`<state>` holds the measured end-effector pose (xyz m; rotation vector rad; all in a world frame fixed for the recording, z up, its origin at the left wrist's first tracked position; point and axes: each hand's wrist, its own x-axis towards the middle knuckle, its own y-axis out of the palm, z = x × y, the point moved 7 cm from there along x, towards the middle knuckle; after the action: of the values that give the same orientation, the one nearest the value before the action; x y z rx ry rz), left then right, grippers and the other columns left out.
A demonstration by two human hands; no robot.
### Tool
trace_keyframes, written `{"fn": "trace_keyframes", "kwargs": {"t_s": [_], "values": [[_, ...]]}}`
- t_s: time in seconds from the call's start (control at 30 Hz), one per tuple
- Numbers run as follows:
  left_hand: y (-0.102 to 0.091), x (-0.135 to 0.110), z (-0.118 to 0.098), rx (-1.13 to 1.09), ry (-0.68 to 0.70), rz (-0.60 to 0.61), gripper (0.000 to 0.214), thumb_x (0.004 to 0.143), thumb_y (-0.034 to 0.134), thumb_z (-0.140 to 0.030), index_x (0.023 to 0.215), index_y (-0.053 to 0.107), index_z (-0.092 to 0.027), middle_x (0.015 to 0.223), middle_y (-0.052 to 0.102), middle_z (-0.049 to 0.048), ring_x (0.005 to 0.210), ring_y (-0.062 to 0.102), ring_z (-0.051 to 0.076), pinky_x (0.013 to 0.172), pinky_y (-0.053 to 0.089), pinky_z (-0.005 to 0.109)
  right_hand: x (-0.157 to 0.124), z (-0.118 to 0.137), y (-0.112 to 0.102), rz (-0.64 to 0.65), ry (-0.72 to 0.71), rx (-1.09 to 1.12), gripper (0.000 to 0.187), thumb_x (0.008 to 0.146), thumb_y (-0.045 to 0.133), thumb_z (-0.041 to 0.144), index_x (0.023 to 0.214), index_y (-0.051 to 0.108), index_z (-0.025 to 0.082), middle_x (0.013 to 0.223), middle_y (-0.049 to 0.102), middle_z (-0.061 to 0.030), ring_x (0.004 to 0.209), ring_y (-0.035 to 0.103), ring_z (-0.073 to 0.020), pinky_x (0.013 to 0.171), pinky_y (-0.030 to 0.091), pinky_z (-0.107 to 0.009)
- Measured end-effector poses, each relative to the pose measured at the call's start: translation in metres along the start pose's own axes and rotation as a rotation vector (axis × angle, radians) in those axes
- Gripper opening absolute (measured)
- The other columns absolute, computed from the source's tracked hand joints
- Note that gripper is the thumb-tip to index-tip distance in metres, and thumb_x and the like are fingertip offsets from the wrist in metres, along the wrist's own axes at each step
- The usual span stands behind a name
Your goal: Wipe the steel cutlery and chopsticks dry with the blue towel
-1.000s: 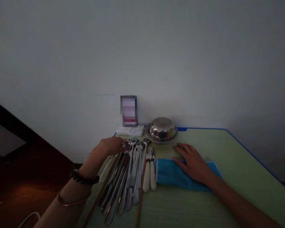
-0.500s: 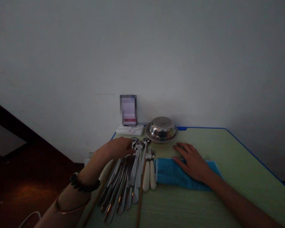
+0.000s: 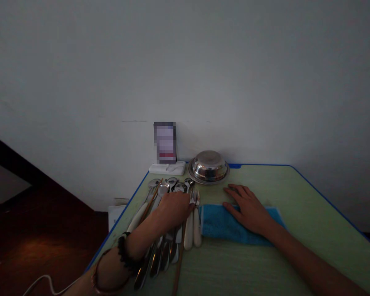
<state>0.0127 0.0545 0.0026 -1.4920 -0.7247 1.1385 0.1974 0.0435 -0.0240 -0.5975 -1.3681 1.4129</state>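
My left hand (image 3: 177,209) is over the middle of a spread of cutlery, its fingers curled down beside the forks. What it grips, if anything, is hidden beneath it. Two forks with cream handles (image 3: 188,234) lie side by side just right of it. Several metal spoons (image 3: 164,189) show their bowls beyond the hand, and shiny metal handles (image 3: 156,259) stick out below my wrist. A wooden chopstick (image 3: 179,267) lies along the right side of these handles; another thin brown stick (image 3: 151,201) is at the left. On a folded blue towel (image 3: 216,226) rests my right hand (image 3: 249,209), fingers spread and holding nothing.
An upturned metal bowl (image 3: 209,164) sits at the table's back edge. Left of it, a phone (image 3: 165,144) with a blurred screen stands on a white base (image 3: 168,168) against the wall. The green table (image 3: 296,205) has a blue rim. A white cable (image 3: 49,283) hangs at lower left.
My left hand has moved right and toward me, from above the spoons to beside the forks, uncovering spoon bowls at the left. My right hand stays on the towel.
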Motion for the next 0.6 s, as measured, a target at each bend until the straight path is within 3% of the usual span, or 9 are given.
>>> {"fn": "trace_keyframes", "kwargs": {"t_s": [0.3,0.6], "values": [[-0.004,-0.001,-0.005,0.036,-0.039,-0.076,0.056,0.079,0.033,-0.058,0.083,0.065,-0.012,0.083,0.065,0.0177,0.08,0.062,0.032,0.068,0.046,0.041,-0.002,0.0,-0.001,-0.018,-0.006,0.011,0.047,0.084,0.04,0.044,0.123,0.048,0.018,0.121,0.049,-0.0114,0.113,0.041,-0.0251,0.096,0.034,-0.043],[-0.001,0.007,0.0,0.026,-0.044,-0.045,0.035,0.077,0.046,-0.041,0.088,0.065,-0.014,0.089,0.066,0.0153,0.083,0.062,0.027,0.07,0.047,0.036,0.004,-0.012,0.0,-0.02,-0.029,0.079,0.044,0.083,0.044,0.043,0.119,0.051,0.019,0.117,0.054,-0.0091,0.109,0.045,-0.0227,0.094,0.037,-0.041]]}}
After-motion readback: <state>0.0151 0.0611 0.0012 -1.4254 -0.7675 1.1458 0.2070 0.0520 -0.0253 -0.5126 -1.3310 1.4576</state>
